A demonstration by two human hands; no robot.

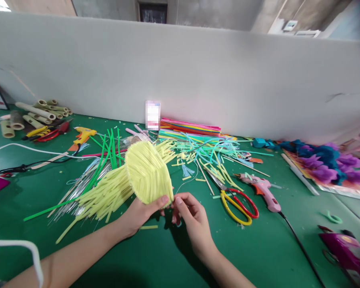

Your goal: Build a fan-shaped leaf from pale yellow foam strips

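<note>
A flat, leaf-shaped piece of yellow pipe cleaners is gripped at its lower edge by my left hand, with the thumb lying over its front. My right hand is closed in a pinch right by the piece's lower right corner. From those fingertips a thin pale wire curves up and to the right. Whether the right fingers also press on the yellow edge is hidden. Behind and left of the leaf shape lies a bundle of loose yellow pipe cleaners.
Scissors and a pink glue gun lie on the right; a yellow glue gun sits at back left near bamboo tubes. Coloured pipe cleaners are piled by the white partition. Purple and blue flowers stand far right.
</note>
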